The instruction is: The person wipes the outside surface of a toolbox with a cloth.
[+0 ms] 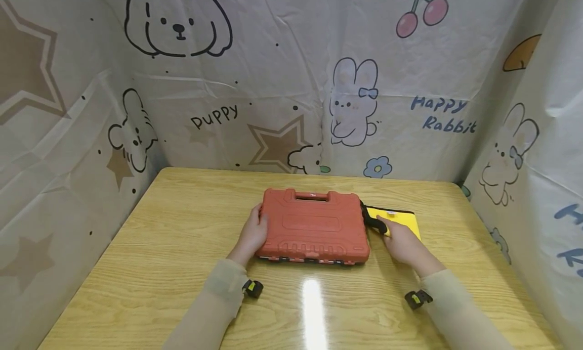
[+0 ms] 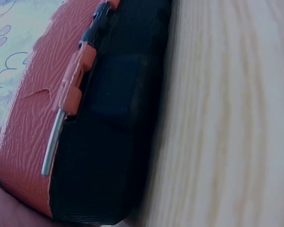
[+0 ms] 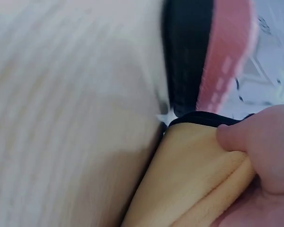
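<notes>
"One left hand (image 1: 252,234) grips the red rectangular plastic case (image 1: 311,227) near the far edge of the wooden table (image 1: 182,223); the right hand (image 1: 403,242) pinches the black-edged yellow fabric (image 1: 402,219) beside it."

"Likely fault?"

"Fabric snagging against the case, I'd judge, if tugged askew."

A closed red-and-black case (image 1: 314,223) lies on the table (image 1: 173,238) beside a black-edged yellow cloth (image 1: 404,218).

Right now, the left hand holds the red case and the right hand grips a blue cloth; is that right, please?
Not quite: the head view shows the cloth is yellow, not blue. The left hand holds the red case, the right hand the cloth.
</notes>
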Available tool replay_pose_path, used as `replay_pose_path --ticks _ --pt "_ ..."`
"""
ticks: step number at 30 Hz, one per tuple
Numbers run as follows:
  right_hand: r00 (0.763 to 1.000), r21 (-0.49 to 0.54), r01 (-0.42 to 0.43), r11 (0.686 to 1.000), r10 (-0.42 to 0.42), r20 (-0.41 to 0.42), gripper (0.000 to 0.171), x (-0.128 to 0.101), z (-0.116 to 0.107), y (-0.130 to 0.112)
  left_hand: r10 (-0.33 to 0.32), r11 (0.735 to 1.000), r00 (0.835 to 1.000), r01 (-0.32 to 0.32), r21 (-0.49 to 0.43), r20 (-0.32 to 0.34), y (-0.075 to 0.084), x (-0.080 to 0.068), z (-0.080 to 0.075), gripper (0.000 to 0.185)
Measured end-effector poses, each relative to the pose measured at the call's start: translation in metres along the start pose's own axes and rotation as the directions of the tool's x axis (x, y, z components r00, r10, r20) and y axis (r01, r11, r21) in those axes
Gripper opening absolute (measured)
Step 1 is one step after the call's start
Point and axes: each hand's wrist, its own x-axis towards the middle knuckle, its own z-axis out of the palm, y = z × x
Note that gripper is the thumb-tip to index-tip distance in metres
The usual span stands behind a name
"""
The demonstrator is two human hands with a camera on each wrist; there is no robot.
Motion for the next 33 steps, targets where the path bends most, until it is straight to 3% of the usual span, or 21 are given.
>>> replay_pose_path --ticks 5,8,11,13,16,25,33 --pt "0.993 0.198 -0.113 0.974 0.119 -0.019 0.05 -0.002 -0.014 0.007 -0.019 0.999 1.0 0.019 -0.035 -0.006 0.0 0.0 0.001 0.054" --pt "0.978 0.362 -0.196 0.912 0.21 -0.001 0.06 -0.001 -0.022 0.008 -0.027 0.998 1.0 0.026 -0.064 -0.012 0.0 0.0 0.002 0.054" --pt "0.966 0.478 -0.225 0.849 0.259 -0.007 0.06 0.001 -0.029 0.006 -0.037 0.996 0.999 0.035 -0.084 -0.016 -0.001 0.001 0.003 0.053" --pt "0.964 0.505 -0.216 0.835 0.265 -0.025 0.059 0.003 -0.034 0.001 -0.038 0.995 0.999 0.036 -0.092 -0.02 -0.001 0.001 0.003 0.053" --pt "0.966 0.49 -0.196 0.849 0.254 -0.054 0.056 0.009 -0.04 -0.008 -0.033 0.994 0.999 0.03 -0.105 -0.026 0.0 0.001 0.005 0.053" --pt "0.984 0.275 -0.065 0.959 0.108 -0.143 0.053 0.031 -0.04 -0.058 -0.024 0.992 1.0 0.022 -0.126 -0.018 0.004 -0.004 0.011 0.053" --pt "0.987 0.161 0.046 0.986 -0.02 -0.159 0.032 0.052 -0.028 -0.104 -0.012 0.991 1.0 0.008 -0.132 -0.026 0.005 -0.007 0.013 0.053"
